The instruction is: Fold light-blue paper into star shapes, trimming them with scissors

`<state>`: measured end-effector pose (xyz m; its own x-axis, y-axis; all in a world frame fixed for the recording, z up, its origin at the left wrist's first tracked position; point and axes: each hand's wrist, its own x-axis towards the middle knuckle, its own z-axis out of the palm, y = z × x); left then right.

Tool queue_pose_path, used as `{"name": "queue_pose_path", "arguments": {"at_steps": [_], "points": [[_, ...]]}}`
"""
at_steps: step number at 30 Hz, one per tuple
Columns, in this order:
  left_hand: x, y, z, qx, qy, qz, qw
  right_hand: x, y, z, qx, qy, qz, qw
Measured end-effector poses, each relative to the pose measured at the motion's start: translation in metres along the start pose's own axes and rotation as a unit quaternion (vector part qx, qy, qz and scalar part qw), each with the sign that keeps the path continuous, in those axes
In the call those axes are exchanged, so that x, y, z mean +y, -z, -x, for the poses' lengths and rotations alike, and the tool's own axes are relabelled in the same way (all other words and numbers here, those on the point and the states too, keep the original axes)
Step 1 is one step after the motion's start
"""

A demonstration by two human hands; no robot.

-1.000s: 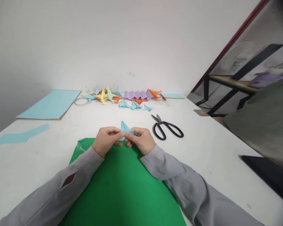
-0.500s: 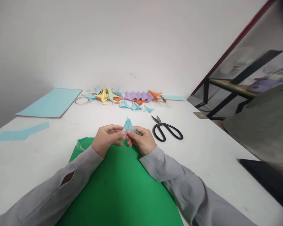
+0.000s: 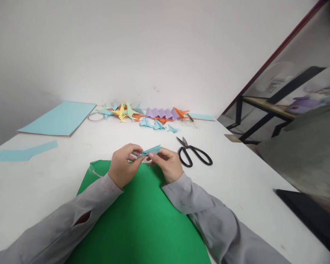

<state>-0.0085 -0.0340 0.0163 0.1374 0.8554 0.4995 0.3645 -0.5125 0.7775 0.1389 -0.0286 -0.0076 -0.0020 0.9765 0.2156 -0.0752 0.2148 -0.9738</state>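
Note:
A small folded piece of light blue paper (image 3: 153, 149) is pinched between both hands above the far edge of a green sheet (image 3: 143, 212). My left hand (image 3: 124, 163) grips its left end, thumb and fingers closed. My right hand (image 3: 167, 163) holds its near side with the thumb in front. The fingers hide part of the folds. Black-handled scissors (image 3: 194, 152) lie with their blades parted, just right of my right hand. Beyond the hands sit several small blue folded paper figures (image 3: 158, 125).
Along the wall lie a heap of coloured paper figures (image 3: 123, 112), a pleated purple paper (image 3: 161, 113) and a wire ring (image 3: 96, 117). Blue sheets (image 3: 59, 118) and a blue offcut (image 3: 23, 152) are at left. A black flat object (image 3: 305, 209) is at the right edge.
The blue paper has turned from standing point-up to lying nearly flat, its tip now toward the right. Both hands have shifted their grip around it.

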Motion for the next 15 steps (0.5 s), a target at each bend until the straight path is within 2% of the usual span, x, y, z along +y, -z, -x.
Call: {"name": "queue_pose_path", "arguments": {"at_steps": [5, 15], "points": [[0.0020, -0.0005, 0.0003, -0.005, -0.052, -0.007, 0.999, -0.0002, -0.0005, 0.0000, 0.001, -0.011, 0.010, 1.000], [-0.0008, -0.0005, -0.0001, -0.001, -0.079, -0.006, 0.997, -0.0006, -0.0019, 0.0001, -0.001, -0.022, -0.015, 1.000]]}}
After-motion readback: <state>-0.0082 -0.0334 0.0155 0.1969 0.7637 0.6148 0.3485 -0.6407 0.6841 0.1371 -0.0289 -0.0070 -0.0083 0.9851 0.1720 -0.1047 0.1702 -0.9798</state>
